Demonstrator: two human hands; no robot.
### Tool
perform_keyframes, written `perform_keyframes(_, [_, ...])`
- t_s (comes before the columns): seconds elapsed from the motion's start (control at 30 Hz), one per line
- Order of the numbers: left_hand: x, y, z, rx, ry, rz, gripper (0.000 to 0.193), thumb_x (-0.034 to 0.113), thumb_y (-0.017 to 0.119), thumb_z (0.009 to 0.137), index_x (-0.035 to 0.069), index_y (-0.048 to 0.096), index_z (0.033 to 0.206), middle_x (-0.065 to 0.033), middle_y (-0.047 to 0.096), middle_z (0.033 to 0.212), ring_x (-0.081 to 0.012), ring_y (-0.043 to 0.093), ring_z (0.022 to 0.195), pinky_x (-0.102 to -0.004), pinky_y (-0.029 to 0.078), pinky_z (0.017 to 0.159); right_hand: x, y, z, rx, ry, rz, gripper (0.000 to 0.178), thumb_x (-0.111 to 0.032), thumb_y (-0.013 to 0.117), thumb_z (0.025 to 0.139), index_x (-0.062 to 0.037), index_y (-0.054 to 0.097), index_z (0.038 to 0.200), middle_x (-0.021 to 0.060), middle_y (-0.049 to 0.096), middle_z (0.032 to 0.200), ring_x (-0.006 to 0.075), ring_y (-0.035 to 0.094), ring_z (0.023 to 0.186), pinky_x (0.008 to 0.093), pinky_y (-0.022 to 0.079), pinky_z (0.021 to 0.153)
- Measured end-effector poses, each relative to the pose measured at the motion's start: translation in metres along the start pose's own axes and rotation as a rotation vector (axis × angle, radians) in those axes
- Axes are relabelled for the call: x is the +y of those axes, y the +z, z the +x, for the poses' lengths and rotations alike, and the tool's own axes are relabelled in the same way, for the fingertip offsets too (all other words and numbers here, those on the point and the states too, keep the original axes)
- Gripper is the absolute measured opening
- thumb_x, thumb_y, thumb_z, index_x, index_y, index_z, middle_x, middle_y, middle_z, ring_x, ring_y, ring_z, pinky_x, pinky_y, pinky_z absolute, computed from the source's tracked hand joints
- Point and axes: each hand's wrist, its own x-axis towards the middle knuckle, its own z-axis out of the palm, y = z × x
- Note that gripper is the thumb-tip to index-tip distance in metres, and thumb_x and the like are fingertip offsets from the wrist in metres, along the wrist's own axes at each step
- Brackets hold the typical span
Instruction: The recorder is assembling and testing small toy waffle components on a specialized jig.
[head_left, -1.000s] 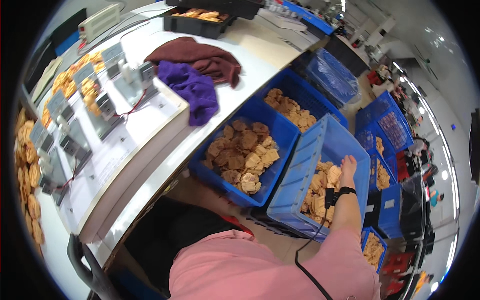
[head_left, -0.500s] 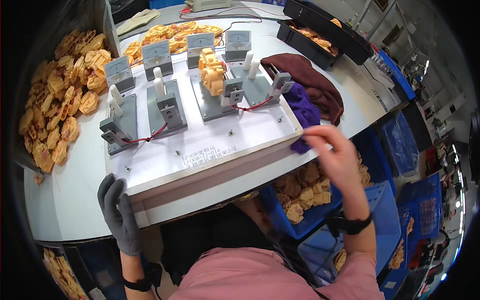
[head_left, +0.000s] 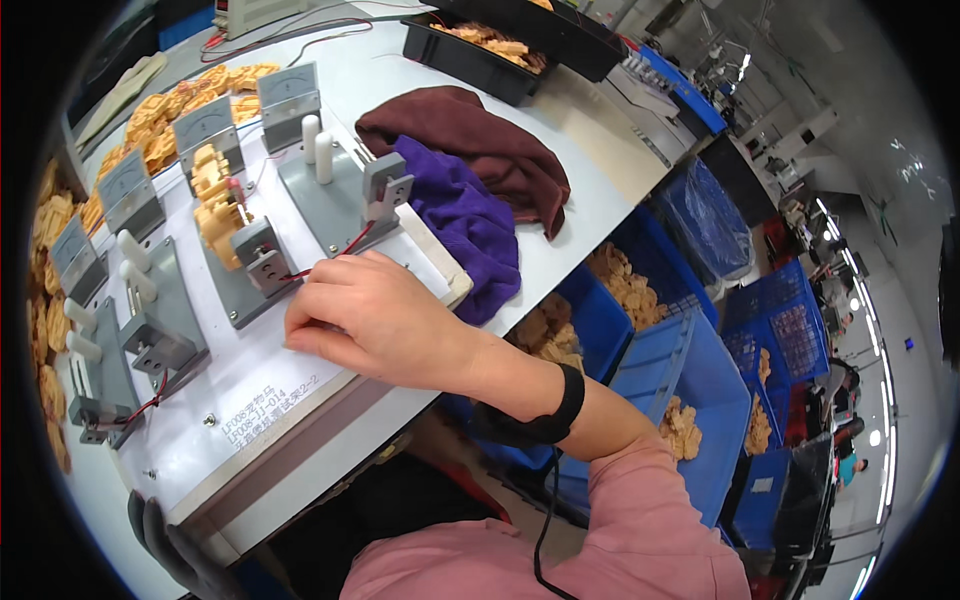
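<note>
At the far left, yellow parts (head_left: 50, 310) are lying heaped beside the white board (head_left: 180, 455). On the board, two grey fixtures, the first (head_left: 98, 385) and the second (head_left: 175, 345), are carrying white pegs only. Below them, the gloved left hand (head_left: 178, 550) is lying beside the board's front left corner, fingers close together; whether it is gripping the corner cannot be told. On the third fixture (head_left: 228, 300), a yellow gearbox (head_left: 213, 205) is standing, its front end near the clamp block. The fourth fixture (head_left: 305, 205) is bearing two pegs. Just in front of these two, the bare right hand (head_left: 375, 315) is curling over the board, fingers bunched together; their tips are partly hidden, so whether they are pinching anything cannot be told. Farther right, a purple cloth (head_left: 460, 230) is overlapping a brown cloth (head_left: 480, 135), and a blue tub (head_left: 725, 410) is holding more parts (head_left: 681, 430).
</note>
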Motion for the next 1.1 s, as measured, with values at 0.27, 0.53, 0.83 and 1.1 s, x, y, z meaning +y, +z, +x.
perform_keyframes(0.27, [-0.004,0.008,0.0,0.006,0.02,0.007,0.04,0.014,0.034,0.106,-0.003,0.048,0.139,-0.0177,0.041,0.149,-0.0303,0.038,0.14,-0.0417,0.027,0.118,0.003,0.001,-0.005,0.042,0.013,-0.016,0.009,-0.019,0.072,0.086,-0.011,0.067,0.087,0.0031,0.062,0.083,0.0239,0.061,0.085,0.0368,0.043,0.078])
perform_keyframes(0.53, [0.002,0.01,0.0,0.014,-0.002,0.0,0.036,0.012,0.038,0.103,-0.002,0.05,0.134,-0.0182,0.041,0.148,-0.0325,0.038,0.139,-0.0447,0.028,0.117,-0.001,-0.005,-0.008,0.007,0.031,-0.021,0.01,-0.019,0.072,0.085,-0.0115,0.069,0.091,0.0024,0.064,0.085,0.0221,0.061,0.084,0.0358,0.043,0.08])
perform_keyframes(0.83, [0.012,0.005,0.0,0.039,0.003,0.017,0.035,0.01,0.041,0.1,-0.002,0.052,0.132,-0.0187,0.044,0.145,-0.0332,0.04,0.137,-0.0437,0.029,0.116,-0.002,-0.002,-0.003,-0.039,0.031,0.007,0.011,-0.019,0.071,0.084,-0.0108,0.069,0.09,0.0037,0.063,0.085,0.0238,0.061,0.085,0.0372,0.043,0.079])
perform_keyframes(1.1, [0.026,0.012,0.002,0.043,0.014,-0.023,0.032,0.013,0.047,0.099,-0.002,0.055,0.125,-0.0191,0.047,0.141,-0.0325,0.044,0.132,-0.0419,0.032,0.112,-0.004,-0.005,-0.005,-0.053,0.066,-0.034,0.011,-0.019,0.073,0.084,-0.0114,0.069,0.091,0.0026,0.062,0.084,0.0225,0.061,0.081,0.0365,0.044,0.076])
